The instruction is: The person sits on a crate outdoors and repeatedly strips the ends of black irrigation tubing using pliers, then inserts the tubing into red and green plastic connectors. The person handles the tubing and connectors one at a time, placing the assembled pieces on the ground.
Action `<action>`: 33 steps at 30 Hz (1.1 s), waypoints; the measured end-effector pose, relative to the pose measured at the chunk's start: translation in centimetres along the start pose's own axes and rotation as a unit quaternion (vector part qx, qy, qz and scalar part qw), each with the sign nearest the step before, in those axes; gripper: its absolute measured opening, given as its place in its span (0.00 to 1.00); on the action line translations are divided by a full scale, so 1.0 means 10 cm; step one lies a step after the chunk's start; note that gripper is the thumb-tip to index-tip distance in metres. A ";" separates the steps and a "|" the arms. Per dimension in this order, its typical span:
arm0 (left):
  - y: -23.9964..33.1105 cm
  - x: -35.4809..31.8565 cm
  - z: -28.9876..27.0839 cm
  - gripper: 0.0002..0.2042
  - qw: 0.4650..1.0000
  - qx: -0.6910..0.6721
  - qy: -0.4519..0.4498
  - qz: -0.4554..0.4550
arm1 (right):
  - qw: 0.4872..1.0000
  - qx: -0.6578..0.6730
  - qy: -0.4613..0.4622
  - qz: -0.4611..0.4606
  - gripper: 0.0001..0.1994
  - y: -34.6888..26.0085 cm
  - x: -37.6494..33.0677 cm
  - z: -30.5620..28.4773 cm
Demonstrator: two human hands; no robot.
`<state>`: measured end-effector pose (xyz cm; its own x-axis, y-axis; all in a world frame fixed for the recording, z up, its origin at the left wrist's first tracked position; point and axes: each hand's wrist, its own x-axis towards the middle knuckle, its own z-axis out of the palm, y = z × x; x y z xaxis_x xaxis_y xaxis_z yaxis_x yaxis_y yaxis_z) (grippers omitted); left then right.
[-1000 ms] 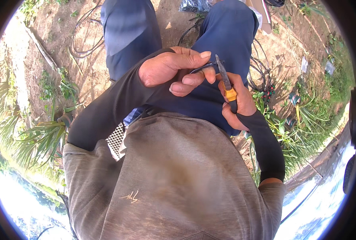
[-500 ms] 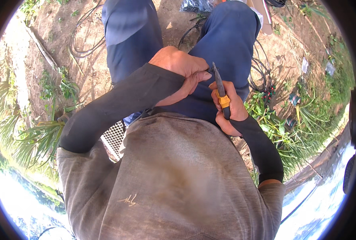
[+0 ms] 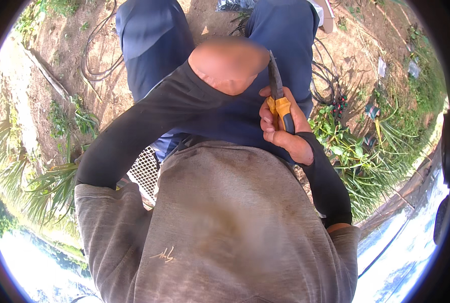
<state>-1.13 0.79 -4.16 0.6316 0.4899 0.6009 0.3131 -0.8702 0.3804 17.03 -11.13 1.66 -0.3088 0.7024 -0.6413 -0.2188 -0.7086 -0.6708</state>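
My right hand is closed around a pair of pliers with yellow and black handles and long dark jaws. The jaws point away from me, their tip beside my left hand. That hand is bent at the wrist over my lap. It is blurred, its fingers turned out of sight, so whatever they might hold is hidden. Both forearms wear black sleeves. Beneath the hands are my blue trousers.
Loops of black cable lie on the bare soil to the left. More cable with small red-tipped pieces lies right of my knee. A clear plastic bag and a cardboard box are ahead. Leafy plants stand at both sides.
My left hand has moved forward and turned, so its fingers no longer show. My right hand has turned with the pliers, whose jaws have moved away from me, and both handles now show.
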 end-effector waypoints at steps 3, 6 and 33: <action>-0.01 -0.03 -0.08 0.09 0.991 -0.088 -0.043 -0.087 | 1.000 0.008 0.021 -0.017 0.30 -0.03 -0.02 0.01; 0.06 -0.06 -0.09 0.08 0.985 -0.116 -0.015 -0.129 | 0.998 -0.049 0.012 -0.031 0.32 0.02 0.00 0.00; 0.04 0.08 -0.23 0.17 0.305 -0.778 -0.223 -0.502 | 0.809 -0.534 0.088 -0.229 0.34 0.10 -0.07 -0.17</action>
<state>-2.16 0.94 -1.89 0.9139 0.1119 -0.3903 0.0099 0.9549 0.2969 18.60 -12.21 0.77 -0.2652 0.9401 -0.2142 0.6810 0.0254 -0.7319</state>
